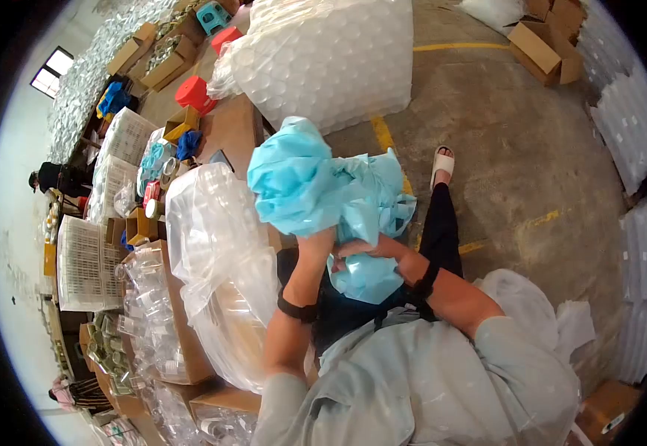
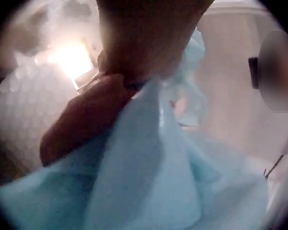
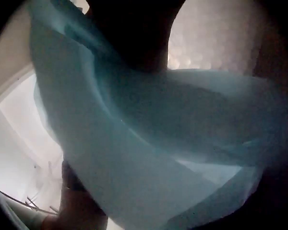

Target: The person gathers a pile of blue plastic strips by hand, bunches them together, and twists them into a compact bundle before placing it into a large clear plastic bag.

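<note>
Thin, crumpled light-blue plastic film point(image 1: 293, 178) bunches up in front of the body in the head view, with a smaller part hanging below the hands. My left hand point(image 1: 317, 241) reaches up into the large bunch, which hides its fingers; in the left wrist view this hand point(image 2: 86, 120) grips gathered film point(image 2: 144, 167) that fans out below it. Just to the right, my right hand point(image 1: 371, 249) holds the film's narrowed middle, its fingers bent around it. Blue film point(image 3: 120, 139) covers most of the right wrist view and hides the right fingers.
Clear plastic sheeting point(image 1: 219, 282) wraps a bulky load at left, beside boxes of clear containers point(image 1: 152, 312). A large wrapped stack point(image 1: 331, 67) stands ahead. An open carton point(image 1: 539, 52) sits at upper right. Wrapped stacks point(image 1: 643, 253) line the right side.
</note>
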The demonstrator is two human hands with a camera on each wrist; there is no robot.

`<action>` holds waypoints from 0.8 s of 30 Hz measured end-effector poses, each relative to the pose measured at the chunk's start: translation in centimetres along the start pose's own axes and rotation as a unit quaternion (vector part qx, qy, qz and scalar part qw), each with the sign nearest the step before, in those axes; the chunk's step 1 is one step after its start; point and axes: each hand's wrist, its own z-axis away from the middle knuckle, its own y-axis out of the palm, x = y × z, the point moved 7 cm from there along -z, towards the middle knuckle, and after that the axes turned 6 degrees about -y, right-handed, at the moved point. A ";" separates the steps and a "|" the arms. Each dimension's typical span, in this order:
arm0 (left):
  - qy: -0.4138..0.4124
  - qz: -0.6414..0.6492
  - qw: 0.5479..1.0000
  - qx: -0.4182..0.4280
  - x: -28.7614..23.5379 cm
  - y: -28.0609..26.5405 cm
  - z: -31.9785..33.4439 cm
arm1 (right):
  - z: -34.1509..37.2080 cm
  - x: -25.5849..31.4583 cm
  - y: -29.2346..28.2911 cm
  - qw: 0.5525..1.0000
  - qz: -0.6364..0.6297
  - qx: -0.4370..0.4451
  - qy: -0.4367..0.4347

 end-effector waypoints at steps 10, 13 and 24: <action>-0.051 0.345 0.937 0.019 -0.6 -4.3 -4.2 | 2.6 2.3 0.2 0.972 0.183 0.011 0.147; -0.072 0.393 0.916 0.017 0.6 -3.3 -3.6 | 2.3 4.0 -2.2 0.930 0.340 0.075 0.121; 0.102 0.297 0.941 0.130 -1.0 -5.0 -1.8 | -1.8 12.2 1.5 0.445 0.865 0.175 -0.149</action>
